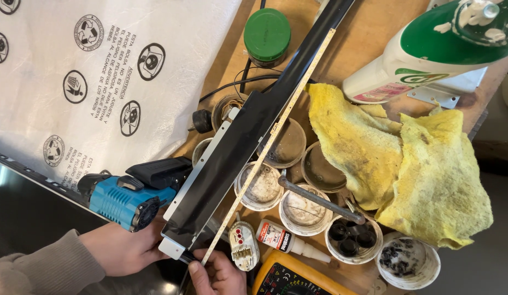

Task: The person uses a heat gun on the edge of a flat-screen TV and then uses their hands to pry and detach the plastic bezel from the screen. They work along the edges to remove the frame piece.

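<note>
Lower centre: right hand (218, 276) pinches the thin strip (270, 142); left hand (125, 248) grips the black panel (232, 158). Strip likely light, flexible, fragile; support along its length.

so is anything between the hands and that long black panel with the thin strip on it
Nothing visible does. The left hand is already on the near end of the black panel, just below the blue power tool. The right hand pinches the near end of the thin strip that runs along the panel's edge.
</note>
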